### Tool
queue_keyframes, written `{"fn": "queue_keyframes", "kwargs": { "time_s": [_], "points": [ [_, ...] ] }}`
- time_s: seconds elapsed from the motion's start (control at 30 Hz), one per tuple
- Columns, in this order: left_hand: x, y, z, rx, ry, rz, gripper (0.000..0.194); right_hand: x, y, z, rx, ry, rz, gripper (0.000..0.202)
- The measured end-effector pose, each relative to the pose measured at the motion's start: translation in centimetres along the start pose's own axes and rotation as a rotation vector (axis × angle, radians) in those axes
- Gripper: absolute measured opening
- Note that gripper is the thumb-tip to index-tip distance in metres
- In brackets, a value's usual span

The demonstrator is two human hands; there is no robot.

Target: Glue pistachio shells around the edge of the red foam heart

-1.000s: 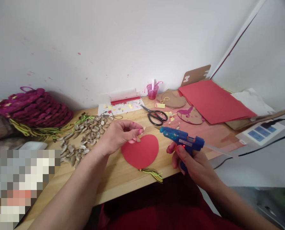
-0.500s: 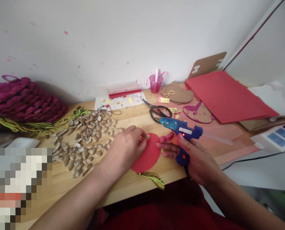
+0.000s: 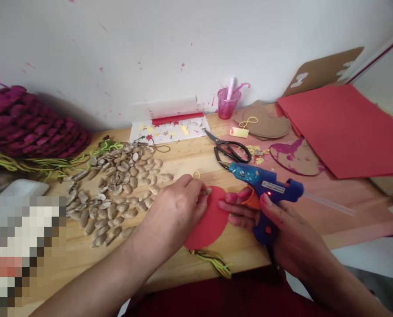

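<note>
A round red paper disc [image 3: 212,222] lies on the wooden table, with a yellow loop at its top and a green-yellow string tassel [image 3: 218,263] at its lower edge. On the disc's upper part, my left hand [image 3: 179,207] is closed in a pinch on a small peanut shell [image 3: 208,191], mostly covered by the fingers. My right hand [image 3: 282,224] grips a blue glue gun [image 3: 272,189] by its handle, red light on, nozzle pointing left. Its fingertips reach the disc's right edge. Many peanut shells [image 3: 130,176] are spread left of my left hand.
Black-handled scissors [image 3: 232,149] lie behind the glue gun. At the back stand a pink-stained cup [image 3: 227,105] and a sheet with star cut-outs [image 3: 170,132]. Red paper sheets [image 3: 348,132] and cardboard pieces [image 3: 265,121] lie right; a large magenta craft piece [image 3: 34,123] sits left.
The camera view has shifted, so the table's things appear larger and spread further apart. My left hand keeps its pinch at the disc, and my right hand still holds the glue gun.
</note>
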State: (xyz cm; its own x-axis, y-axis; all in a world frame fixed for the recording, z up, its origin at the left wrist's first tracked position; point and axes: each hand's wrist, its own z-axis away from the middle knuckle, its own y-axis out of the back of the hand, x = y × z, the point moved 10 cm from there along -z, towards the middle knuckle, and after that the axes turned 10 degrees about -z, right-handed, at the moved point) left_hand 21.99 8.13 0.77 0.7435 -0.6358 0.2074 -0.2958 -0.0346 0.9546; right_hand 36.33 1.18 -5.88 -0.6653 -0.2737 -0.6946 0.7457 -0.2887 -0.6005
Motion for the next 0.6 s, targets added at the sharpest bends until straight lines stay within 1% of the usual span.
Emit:
{"fn": "queue_keyframes", "kwargs": {
  "time_s": [0.27,0.6],
  "points": [
    [-0.31,-0.20,0.01,0.004,0.013,0.006,0.007,0.31,0.32,0.01,0.011,-0.016,0.037,0.024],
    [-0.65,-0.63,-0.02,-0.025,0.042,0.009,0.010,0.57,0.90,-0.03,0.041,-0.026,0.048,0.025]
  ]
}}
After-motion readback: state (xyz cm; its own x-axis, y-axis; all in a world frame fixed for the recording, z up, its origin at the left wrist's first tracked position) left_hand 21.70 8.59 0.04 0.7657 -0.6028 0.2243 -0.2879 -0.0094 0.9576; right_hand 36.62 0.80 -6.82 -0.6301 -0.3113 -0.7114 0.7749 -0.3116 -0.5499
